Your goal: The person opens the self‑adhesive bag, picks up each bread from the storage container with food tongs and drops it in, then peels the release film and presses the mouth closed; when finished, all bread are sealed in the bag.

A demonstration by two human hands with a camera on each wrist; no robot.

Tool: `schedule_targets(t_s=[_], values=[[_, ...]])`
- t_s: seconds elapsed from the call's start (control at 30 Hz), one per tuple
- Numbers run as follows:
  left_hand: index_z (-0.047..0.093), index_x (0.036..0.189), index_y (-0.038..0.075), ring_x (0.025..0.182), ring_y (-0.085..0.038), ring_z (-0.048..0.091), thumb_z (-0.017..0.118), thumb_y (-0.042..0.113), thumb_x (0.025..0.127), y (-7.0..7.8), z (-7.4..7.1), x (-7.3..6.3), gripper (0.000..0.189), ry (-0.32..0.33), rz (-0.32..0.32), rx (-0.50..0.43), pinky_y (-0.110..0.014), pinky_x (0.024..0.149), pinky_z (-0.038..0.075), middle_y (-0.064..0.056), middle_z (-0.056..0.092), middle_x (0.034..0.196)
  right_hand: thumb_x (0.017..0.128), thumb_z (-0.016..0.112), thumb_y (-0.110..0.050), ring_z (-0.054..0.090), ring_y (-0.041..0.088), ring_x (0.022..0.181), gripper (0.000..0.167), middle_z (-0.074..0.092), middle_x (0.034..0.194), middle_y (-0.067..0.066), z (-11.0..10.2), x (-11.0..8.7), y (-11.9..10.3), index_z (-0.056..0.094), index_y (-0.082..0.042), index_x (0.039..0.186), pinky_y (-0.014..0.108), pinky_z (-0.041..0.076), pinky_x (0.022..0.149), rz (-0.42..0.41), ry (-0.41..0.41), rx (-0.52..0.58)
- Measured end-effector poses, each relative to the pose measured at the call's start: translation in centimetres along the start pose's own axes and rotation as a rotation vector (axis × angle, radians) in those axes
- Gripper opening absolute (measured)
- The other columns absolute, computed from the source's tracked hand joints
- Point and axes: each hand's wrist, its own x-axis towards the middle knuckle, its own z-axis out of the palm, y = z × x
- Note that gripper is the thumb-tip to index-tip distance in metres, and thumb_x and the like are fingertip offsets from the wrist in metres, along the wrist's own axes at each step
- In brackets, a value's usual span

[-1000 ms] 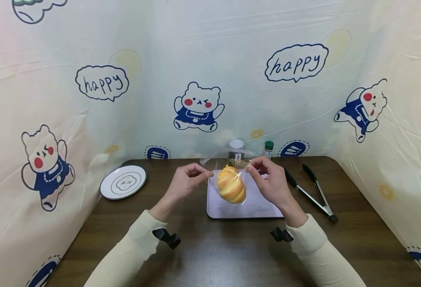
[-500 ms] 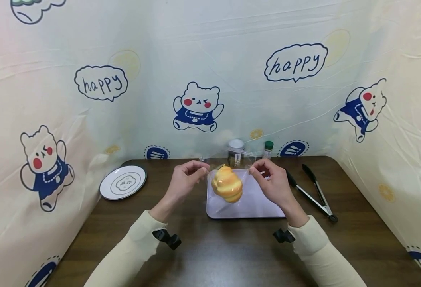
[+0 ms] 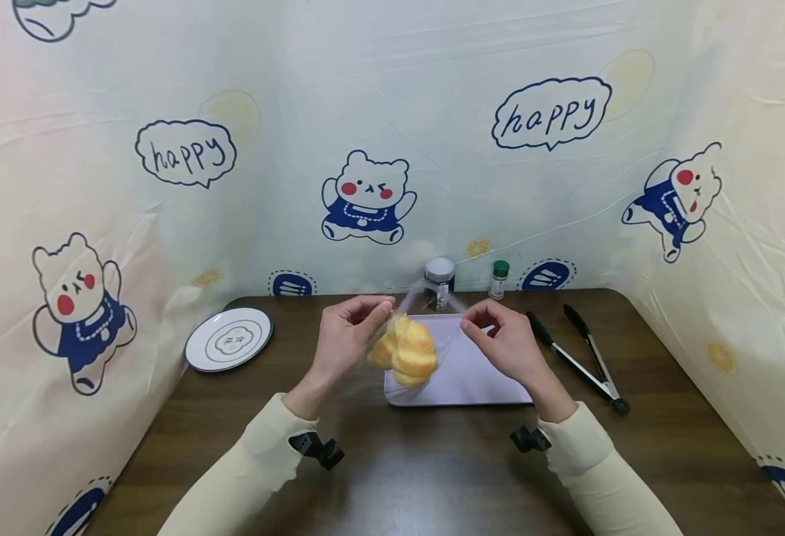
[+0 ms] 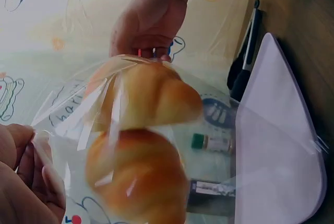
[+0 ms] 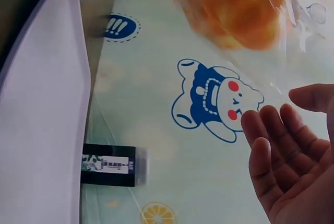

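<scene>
My left hand (image 3: 348, 331) pinches the edge of a clear plastic bag (image 4: 78, 114) between thumb and fingers. Inside the bag hang golden-brown bread rolls (image 3: 412, 353); the left wrist view shows two lobed pieces, one above the other. They hang over the left part of a pale lilac tray (image 3: 479, 372). To the right of the bag is my right hand (image 3: 502, 335). In the right wrist view its thumb and relaxed fingers (image 5: 271, 130) stand apart, with nothing between them and the bag beyond the fingertips.
Black-handled tongs (image 3: 593, 365) lie right of the tray. A white plate (image 3: 229, 339) sits at the table's left edge. Behind the tray stand a dark jar with a pale lid (image 3: 440, 279) and a small green-capped bottle (image 3: 498, 280). A printed curtain (image 3: 285, 97) surrounds the table.
The bag with the bread has swung left, towards my left hand. Its edge has come away from my right hand, which was holding it earlier and stays in nearly the same place.
</scene>
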Motion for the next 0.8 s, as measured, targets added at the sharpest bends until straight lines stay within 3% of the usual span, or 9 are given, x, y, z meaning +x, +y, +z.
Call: schedule_targets(t_s=[0.2,0.37,0.53,0.8], values=[[0.078,0.105,0.017,0.079,-0.019,0.062,0.074,0.039,0.089,0.2,-0.1,-0.3,0.028,-0.036,-0.006,0.026,-0.022,0.067,0.051,-0.003,0.076,0.099,0.092,0.072,-0.027,0.058,0.014,0.082,0.015,0.07,0.095,0.001,0.2,-0.1,-1.6,0.067,-0.018,0.103,0.024,0.05,0.068,-0.088,0.088,-0.012],[0.078,0.104,0.017,0.078,-0.022,0.06,0.074,0.041,0.089,0.5,-0.1,-0.5,0.028,-0.065,-0.027,0.02,-0.023,0.066,0.05,-0.002,0.075,0.094,0.091,0.073,-0.022,0.057,0.01,0.076,0.011,0.069,0.089,-0.002,0.9,0.0,-3.6,0.07,-0.018,0.101,0.023,0.05,0.063,-0.264,0.11,-0.04],[0.078,0.105,0.019,0.075,-0.022,0.059,0.073,0.034,0.09,0.7,0.1,-0.7,0.022,-0.081,0.019,0.043,-0.022,0.063,0.047,-0.002,0.075,0.091,0.089,0.075,-0.016,0.057,0.009,0.077,0.014,0.07,0.092,0.0,1.7,0.4,-5.4,0.073,-0.014,0.103,0.026,0.052,0.062,-0.428,0.111,-0.028],[0.078,0.107,0.024,0.072,-0.021,0.058,0.073,0.03,0.091,1.3,0.3,-1.2,0.017,-0.107,0.079,0.071,-0.021,0.062,0.047,0.002,0.076,0.094,0.088,0.077,-0.018,0.06,0.01,0.079,0.022,0.074,0.1,0.0,2.5,0.8,-6.5,0.075,-0.016,0.109,0.028,0.053,0.062,-0.464,0.11,-0.015]])
